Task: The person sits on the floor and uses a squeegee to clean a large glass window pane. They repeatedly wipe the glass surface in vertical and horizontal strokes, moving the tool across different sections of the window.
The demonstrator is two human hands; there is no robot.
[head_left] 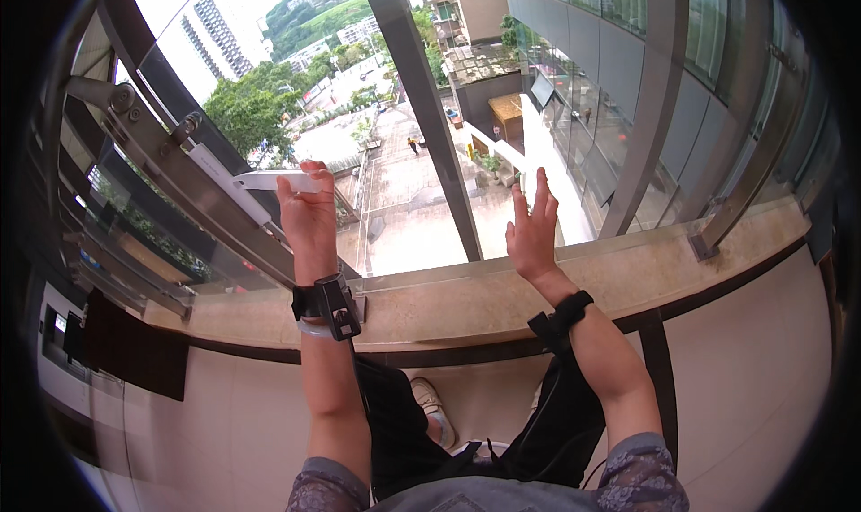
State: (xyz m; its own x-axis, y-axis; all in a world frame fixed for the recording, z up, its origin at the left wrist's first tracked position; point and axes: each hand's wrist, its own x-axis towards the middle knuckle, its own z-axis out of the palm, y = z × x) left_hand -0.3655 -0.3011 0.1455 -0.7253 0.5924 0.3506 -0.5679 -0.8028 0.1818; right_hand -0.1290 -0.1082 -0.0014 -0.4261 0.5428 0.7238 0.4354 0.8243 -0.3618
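Observation:
At the left, my left hand [309, 219] pinches a white lever-like piece [279, 181] between thumb and fingers. The thin end of this piece reaches a long white bar [225, 182] along the metal post; I cannot tell whether they are joined. My right hand [533, 233] is raised near the glass pane [417, 202], its fingers extended and apart, with nothing in it. Whether its fingertips touch the glass is unclear. A black strap with a small box [333, 307] is on my left wrist, and another black strap [562, 320] on my right.
A tan stone ledge [430, 313] runs below the glass, in front of my knees. Metal railing posts [746, 169] rise at the right, and a thick metal post [181, 182] slants at the left. Beyond the glass lies a paved yard [397, 182] far below.

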